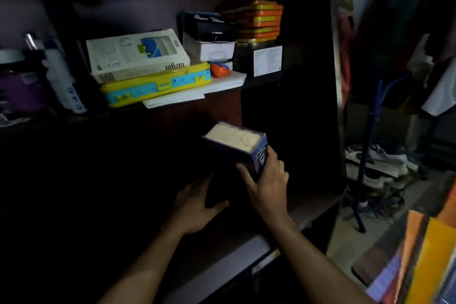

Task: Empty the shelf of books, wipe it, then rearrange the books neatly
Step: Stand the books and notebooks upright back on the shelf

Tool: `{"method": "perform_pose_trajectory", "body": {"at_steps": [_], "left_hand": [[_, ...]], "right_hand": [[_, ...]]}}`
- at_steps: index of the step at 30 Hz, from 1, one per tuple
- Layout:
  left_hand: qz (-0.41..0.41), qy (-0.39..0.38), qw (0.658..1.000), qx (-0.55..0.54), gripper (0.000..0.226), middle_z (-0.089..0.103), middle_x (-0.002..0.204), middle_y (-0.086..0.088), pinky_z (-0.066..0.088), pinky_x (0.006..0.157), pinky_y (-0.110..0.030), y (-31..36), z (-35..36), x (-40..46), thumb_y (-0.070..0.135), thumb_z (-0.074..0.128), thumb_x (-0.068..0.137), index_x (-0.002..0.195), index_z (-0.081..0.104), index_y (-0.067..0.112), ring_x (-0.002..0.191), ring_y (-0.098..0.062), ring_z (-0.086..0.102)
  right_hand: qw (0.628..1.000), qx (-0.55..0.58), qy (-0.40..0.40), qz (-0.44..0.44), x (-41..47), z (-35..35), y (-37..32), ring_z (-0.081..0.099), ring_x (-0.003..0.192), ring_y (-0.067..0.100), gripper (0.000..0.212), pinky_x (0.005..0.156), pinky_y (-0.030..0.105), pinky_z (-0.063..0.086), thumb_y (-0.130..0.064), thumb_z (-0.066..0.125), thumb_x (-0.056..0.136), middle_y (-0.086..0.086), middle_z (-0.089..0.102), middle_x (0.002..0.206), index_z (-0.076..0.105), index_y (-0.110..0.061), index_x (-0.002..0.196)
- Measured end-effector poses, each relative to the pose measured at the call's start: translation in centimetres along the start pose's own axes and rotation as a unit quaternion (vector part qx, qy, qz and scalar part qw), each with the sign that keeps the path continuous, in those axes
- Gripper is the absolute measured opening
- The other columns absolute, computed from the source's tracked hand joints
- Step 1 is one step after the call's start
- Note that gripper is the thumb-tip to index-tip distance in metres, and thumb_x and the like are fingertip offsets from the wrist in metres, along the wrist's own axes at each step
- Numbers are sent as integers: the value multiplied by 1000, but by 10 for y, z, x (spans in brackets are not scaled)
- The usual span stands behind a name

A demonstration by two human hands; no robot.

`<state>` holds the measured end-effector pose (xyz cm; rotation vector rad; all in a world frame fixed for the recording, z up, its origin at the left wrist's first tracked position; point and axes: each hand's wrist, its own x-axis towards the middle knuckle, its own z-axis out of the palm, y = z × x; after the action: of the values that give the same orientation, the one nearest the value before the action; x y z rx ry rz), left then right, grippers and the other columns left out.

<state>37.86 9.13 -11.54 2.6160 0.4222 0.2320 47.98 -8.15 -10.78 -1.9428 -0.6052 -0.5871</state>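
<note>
While steadying a thick blue book (pixel 243 149) upright over the dark lower shelf (pixel 311 207), right hand (pixel 267 184) gripping its spine end, left hand (pixel 197 205) lying against its side, grip unclear in the gloom; risking a slip or a bump into unseen things; farther back, leaving the yellow case (pixel 158 86) alone
</note>
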Motion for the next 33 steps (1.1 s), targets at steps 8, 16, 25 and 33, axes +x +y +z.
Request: {"method": "perform_pose_trajectory", "body": {"at_steps": [8, 16, 25, 33], "left_hand": [[-71, -35, 975, 207, 84, 26, 164, 0, 28, 116, -44, 31, 0, 16, 84, 35, 86, 156, 29, 36, 144, -29, 29], [-72, -57, 979, 181, 87, 19, 167, -3, 24, 118, -52, 44, -9, 23, 78, 46, 88, 158, 26, 31, 150, -35, 19], [2, -28, 978, 206, 82, 11, 169, -7, 14, 120, -53, 21, -2, 29, 81, 26, 91, 158, -5, 46, 152, -35, 13], [34, 13, 994, 104, 89, 19, 166, 3, 18, 117, -52, 0, 7, 52, 78, 44, 88, 158, -3, 47, 149, -26, 20]], "right_hand": [[986, 63, -45, 149, 6, 5, 16, 52, 129, 27, 89, 107, 53, 40, -36, 77, 74, 2, 52, 139, 29, -25, 148], [987, 61, -74, 129, 3, -4, 7, 57, 120, 18, 87, 96, 36, 54, -28, 85, 74, -4, 47, 135, 32, -29, 143], [992, 11, -76, 104, 13, 13, 16, 54, 121, 13, 74, 94, 27, 50, -36, 82, 80, -6, 58, 130, 35, -33, 137], [988, -100, -84, 81, 48, 42, 19, 55, 120, 23, 70, 99, 41, 45, -51, 73, 85, -4, 55, 137, 30, -33, 137]]}}
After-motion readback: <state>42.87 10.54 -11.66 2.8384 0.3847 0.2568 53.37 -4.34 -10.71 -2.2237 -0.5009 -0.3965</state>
